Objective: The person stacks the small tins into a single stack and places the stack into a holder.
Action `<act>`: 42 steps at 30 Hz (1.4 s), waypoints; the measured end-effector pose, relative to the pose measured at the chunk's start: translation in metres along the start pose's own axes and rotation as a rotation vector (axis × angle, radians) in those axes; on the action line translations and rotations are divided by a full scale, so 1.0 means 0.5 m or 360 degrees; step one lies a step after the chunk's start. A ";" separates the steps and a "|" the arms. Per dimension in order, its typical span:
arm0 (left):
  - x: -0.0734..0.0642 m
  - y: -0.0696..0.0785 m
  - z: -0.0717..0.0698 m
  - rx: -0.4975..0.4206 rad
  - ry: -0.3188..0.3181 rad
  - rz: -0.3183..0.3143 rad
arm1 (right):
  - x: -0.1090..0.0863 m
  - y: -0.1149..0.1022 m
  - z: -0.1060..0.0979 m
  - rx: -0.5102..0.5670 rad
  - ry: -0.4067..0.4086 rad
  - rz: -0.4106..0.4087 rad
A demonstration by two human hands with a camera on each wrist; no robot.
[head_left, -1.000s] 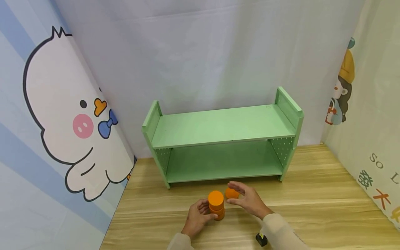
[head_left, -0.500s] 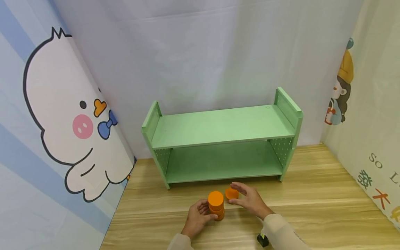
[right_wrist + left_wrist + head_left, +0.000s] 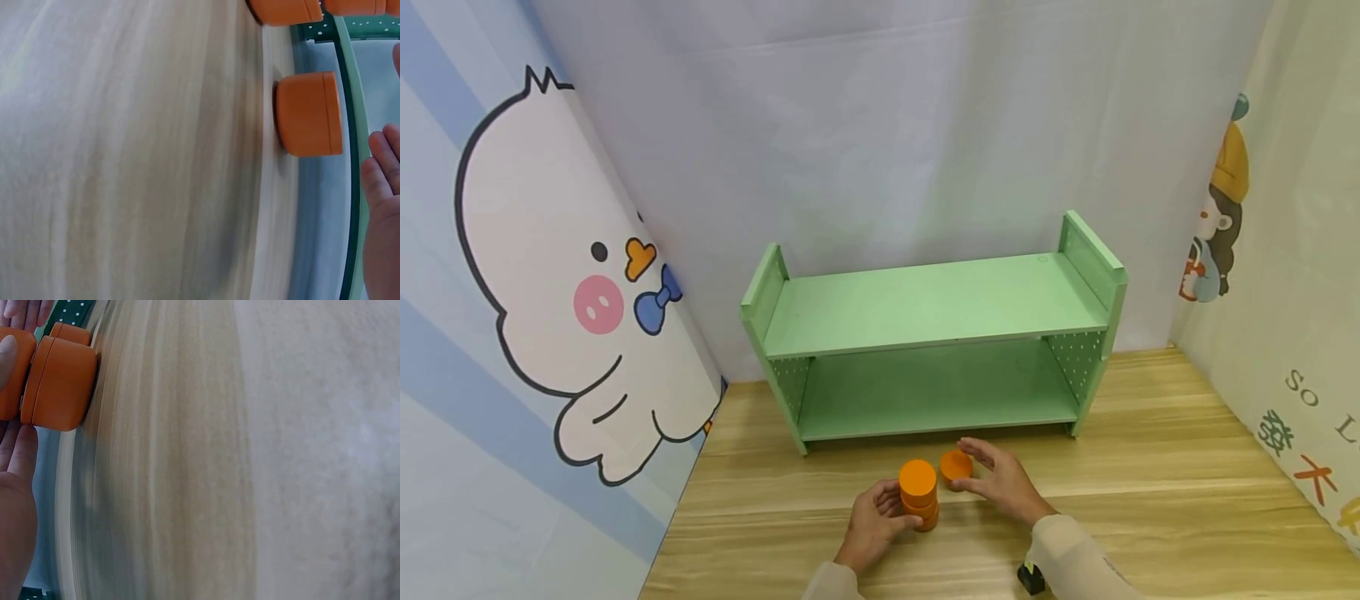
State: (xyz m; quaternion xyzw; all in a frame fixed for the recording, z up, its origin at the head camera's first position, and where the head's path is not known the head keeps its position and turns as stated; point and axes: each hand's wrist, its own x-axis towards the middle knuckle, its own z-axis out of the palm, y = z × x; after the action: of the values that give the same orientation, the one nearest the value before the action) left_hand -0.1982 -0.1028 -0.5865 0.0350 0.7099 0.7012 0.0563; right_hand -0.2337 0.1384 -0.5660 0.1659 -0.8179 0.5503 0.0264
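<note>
Orange round lidded jars stand one on another as a stack (image 3: 917, 481) in the head view. My left hand (image 3: 872, 523) holds the stack from its left side, thumb at the front and fingers behind. In the left wrist view the thumb lies across the upper jar (image 3: 14, 387), above the lower jar (image 3: 65, 384). To the right of the stack a single orange jar (image 3: 956, 467) stands on the table. My right hand (image 3: 1002, 483) is beside this jar, fingers and thumb apart. The right wrist view shows its fingers above the jar (image 3: 309, 115) with a gap between.
Behind the jars stands a pale green two-tier shelf (image 3: 925, 308) on the wood-grain table (image 3: 1150, 467). A small black object (image 3: 1031, 578) lies near the right sleeve. Printed cloth walls enclose the table at the back and both sides.
My right hand has shifted slightly to the right, uncovering more of the single jar. The left hand and the stack have stayed in place.
</note>
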 end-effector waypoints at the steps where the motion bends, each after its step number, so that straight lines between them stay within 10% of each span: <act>1: 0.000 0.000 -0.001 0.0002 0.0002 0.0003 | 0.000 0.002 0.001 -0.0007 0.0006 -0.0011; 42: -0.005 0.004 0.002 -0.0040 -0.0017 0.0001 | 0.008 0.071 0.011 -0.0019 0.0030 0.0141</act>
State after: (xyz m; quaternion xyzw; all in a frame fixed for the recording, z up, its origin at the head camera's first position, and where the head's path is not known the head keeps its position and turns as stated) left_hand -0.1956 -0.1022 -0.5846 0.0383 0.7008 0.7098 0.0604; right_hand -0.2474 0.1445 -0.5987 0.1242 -0.8274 0.5475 0.0107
